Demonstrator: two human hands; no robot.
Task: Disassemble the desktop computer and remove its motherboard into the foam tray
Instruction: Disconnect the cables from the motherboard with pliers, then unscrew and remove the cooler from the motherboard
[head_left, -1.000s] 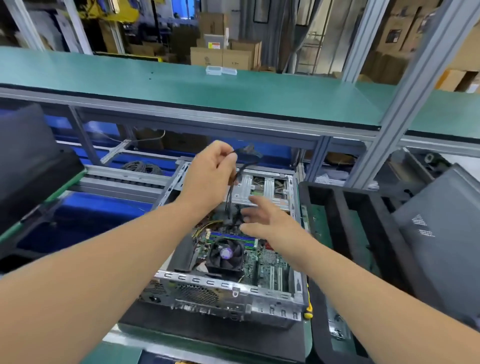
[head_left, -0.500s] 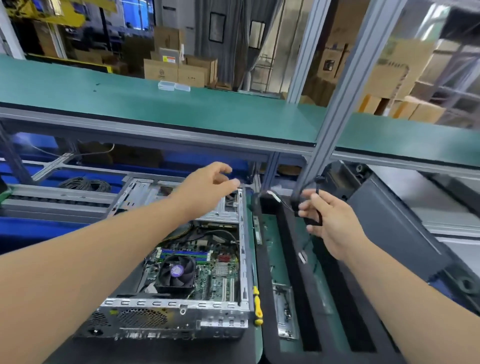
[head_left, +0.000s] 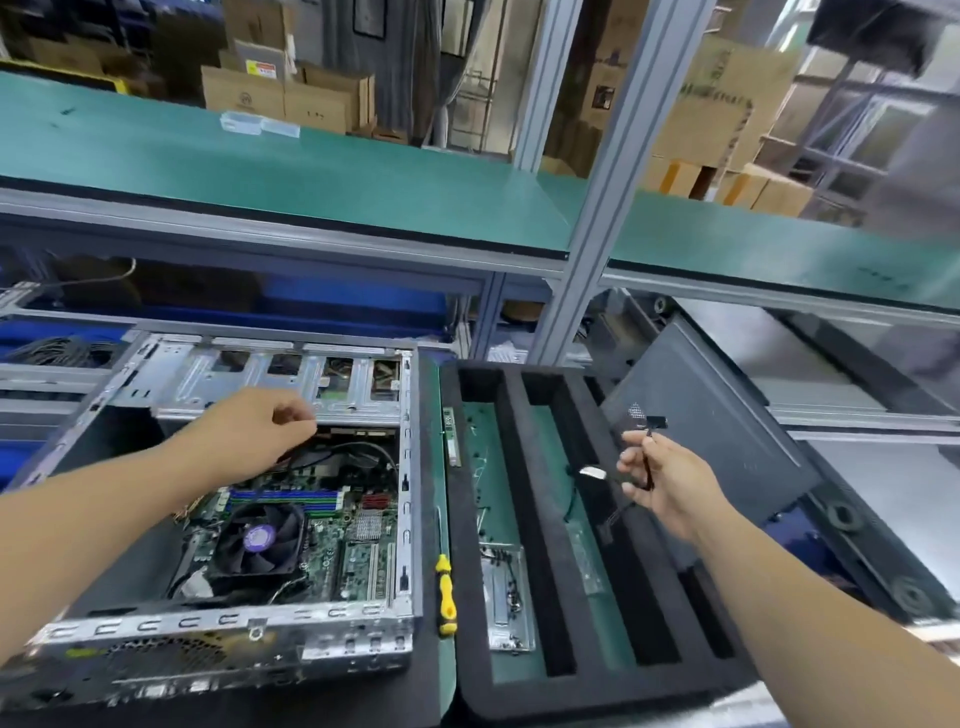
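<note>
1. Open computer case (head_left: 218, 639) lies flat on the bench, left of the black foam tray (head_left: 470, 597). Motherboard (head_left: 332, 540) sits inside, fan (head_left: 258, 538) on top; not yet out.
2. Right hand (head_left: 670, 480) is over the tray's right-hand slots, fingers curled round a thin black cable (head_left: 647, 457) with a connector at its upper end. The cable runs roughly upright through the grip, with a pale tag dangling toward the tray.
3. Left hand (head_left: 254, 436) is over the back of the case, above the motherboard's far edge. Fingers are loosely curled, thumb near fingertips. Black cables lie just under it; whether it pinches one I cannot tell.
4. Key relation: the tray slots lie directly below and slightly left of the right hand, their long axis running away from the person. Dropping the cable looks like a short lowering.
5. The left hand is much the nearer to the motherboard, which lies below and toward the person from its fingers.
6. Yellow screwdriver (head_left: 445, 597) lies between case and tray.
</note>
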